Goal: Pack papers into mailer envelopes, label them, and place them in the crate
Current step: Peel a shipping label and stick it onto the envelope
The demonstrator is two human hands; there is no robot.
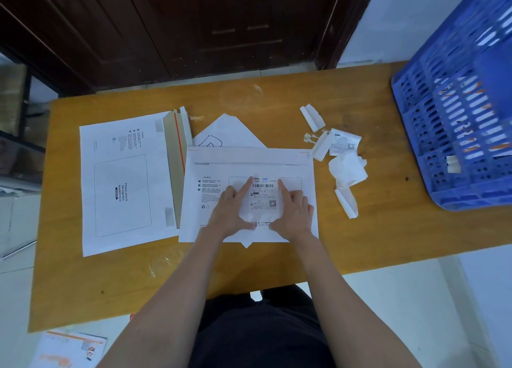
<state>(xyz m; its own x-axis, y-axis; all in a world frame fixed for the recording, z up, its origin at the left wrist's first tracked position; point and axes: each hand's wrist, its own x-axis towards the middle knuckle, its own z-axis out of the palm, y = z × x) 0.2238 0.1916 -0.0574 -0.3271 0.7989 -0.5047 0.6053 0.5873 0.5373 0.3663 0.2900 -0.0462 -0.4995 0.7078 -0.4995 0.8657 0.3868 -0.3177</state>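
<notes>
Pressing the shipping label (262,198) flat at centre frame, your left hand (231,208) and right hand (293,211) lie spread, forefingers framing it on the white mailer envelope (249,160). Rub outward from the middle so the thin sticker bonds without wrinkles. Stiff card mailers (124,184) lie left on the worktop (374,234); the slotted blue plastic crate (454,123) waits upper right.

Orange-brown wooden table (360,229); dark wooden door (221,21) behind; white wall (401,15); pale tiled floor (415,312).
</notes>
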